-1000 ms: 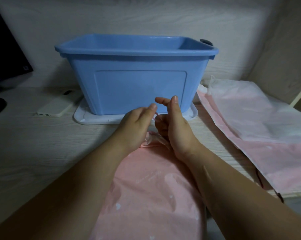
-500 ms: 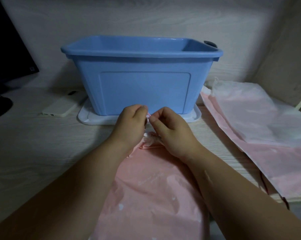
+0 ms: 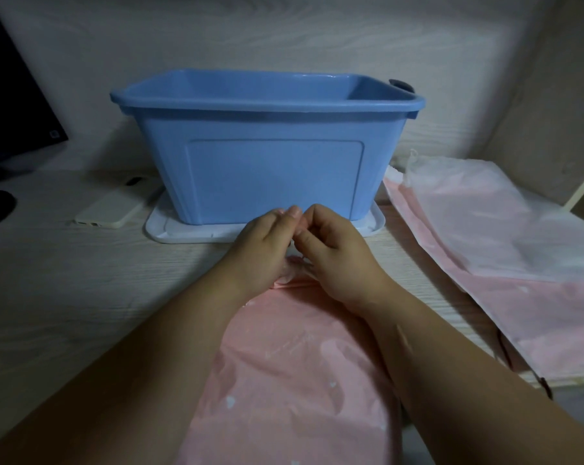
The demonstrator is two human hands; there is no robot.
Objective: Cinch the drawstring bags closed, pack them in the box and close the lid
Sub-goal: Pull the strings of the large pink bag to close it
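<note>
A pink drawstring bag (image 3: 294, 374) lies on the desk in front of me, its gathered mouth pointing at the box. My left hand (image 3: 263, 243) and my right hand (image 3: 337, 250) meet just above that mouth, fingers curled, pinching what looks like the bag's drawstring between them; the string itself is mostly hidden by my fingers. The open blue plastic box (image 3: 270, 156) stands right behind my hands on its white lid (image 3: 170, 229). More flat bags, a pink one (image 3: 532, 307) with a translucent white one (image 3: 485, 209) on top, lie to the right.
A pale phone (image 3: 112, 209) lies left of the lid. A dark monitor (image 3: 12, 105) stands at the far left. A wall runs behind the box and a side panel rises at the right, with the desk's edge near the right bags.
My hands went from raised with straighter fingers to curled and pinched together low over the bag's mouth. The bag and box stayed put.
</note>
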